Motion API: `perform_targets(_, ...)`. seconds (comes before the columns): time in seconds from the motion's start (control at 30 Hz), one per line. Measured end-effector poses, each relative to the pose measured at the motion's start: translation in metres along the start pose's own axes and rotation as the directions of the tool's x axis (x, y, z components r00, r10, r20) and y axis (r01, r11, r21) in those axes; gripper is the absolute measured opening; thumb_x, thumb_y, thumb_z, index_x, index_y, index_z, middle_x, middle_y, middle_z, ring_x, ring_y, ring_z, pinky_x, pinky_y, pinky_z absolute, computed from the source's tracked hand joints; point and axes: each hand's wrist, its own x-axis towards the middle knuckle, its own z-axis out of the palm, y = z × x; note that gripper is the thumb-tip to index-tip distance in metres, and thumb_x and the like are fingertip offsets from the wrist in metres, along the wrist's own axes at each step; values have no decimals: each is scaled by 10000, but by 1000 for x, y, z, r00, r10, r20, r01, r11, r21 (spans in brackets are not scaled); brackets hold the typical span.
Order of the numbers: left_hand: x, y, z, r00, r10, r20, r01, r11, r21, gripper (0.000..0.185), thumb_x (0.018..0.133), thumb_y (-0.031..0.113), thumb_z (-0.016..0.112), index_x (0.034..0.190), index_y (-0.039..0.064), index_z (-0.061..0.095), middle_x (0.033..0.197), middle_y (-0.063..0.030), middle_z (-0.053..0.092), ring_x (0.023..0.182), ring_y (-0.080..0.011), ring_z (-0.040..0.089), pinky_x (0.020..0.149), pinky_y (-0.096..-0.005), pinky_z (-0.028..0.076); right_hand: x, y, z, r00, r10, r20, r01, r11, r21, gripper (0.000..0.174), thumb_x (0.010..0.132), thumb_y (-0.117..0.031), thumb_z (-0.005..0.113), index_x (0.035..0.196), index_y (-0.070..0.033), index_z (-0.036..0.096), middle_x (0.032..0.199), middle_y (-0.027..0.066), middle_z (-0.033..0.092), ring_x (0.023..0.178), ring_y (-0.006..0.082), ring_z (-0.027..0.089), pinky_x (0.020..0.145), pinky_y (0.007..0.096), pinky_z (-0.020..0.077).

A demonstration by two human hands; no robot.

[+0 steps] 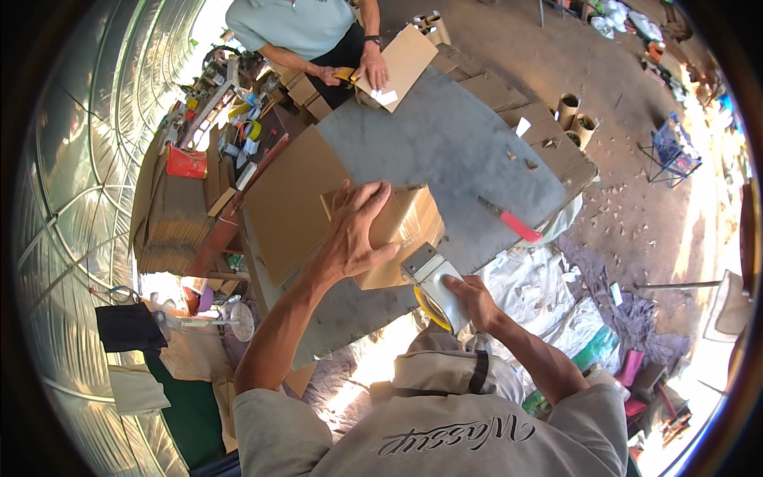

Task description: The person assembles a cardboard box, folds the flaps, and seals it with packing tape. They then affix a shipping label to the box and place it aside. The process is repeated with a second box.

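A folded cardboard box [393,238] stands on the grey tabletop [429,149] in front of me, with a shiny strip of clear tape on its side. My left hand [357,232] rests on the box with its fingers spread. In my right hand [474,298] is a metal tape dispenser [438,286] with a yellow-rimmed roll, its head close to the box's near right corner. A flat cardboard sheet [298,203] lies left of the box. To the right lies a utility knife with a red handle [520,226].
Across the table a co-worker's hands [372,68] hold a yellow tool and a cardboard piece [405,65]. Stacked cardboard [179,238] and a cluttered shelf [238,119] are at the left. Cardboard tubes [575,119] stand at the right, beyond flat cardboard [548,137].
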Motion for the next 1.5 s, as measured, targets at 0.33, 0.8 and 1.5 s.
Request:
perform_targets(0.33, 8, 50, 52, 960, -256, -113, 279, 840, 465, 1040, 786, 314, 896, 1499, -177, 321, 1541, -352, 411, 1489, -456, 375, 1247, -539, 305, 53, 30, -5, 989, -77, 127, 82, 996, -35, 567, 995, -480, 640, 860, 62, 733, 695, 54, 637, 575, 132, 519, 563, 330, 398)
perform_targets(0.8, -1, 41, 43, 988, -140, -63, 147, 749, 646, 899, 821, 299, 840, 1478, -125, 396, 1490, -287, 489, 1473, -408, 421, 1219, -493, 369, 25, -19, 19, 998, -33, -61, -43, 398, -917, 619, 936, -564, 602, 975, 28, 781, 1036, 304, 743, 1020, 437, 737, 884, 516, 567)
perform_targets(1.5, 34, -24, -19, 997, -64, -42, -21, 298, -954, 202, 1015, 56, 643, 1189, -36, 687, 1226, -127, 698, 1181, -197, 636, 1050, -344, 499, 4, -154, 17, 568, -784, 250, 678, 273, -683, 719, 958, -573, 664, 1084, 133, 614, 716, 180, 613, 606, 321, 662, 603, 399, 507)
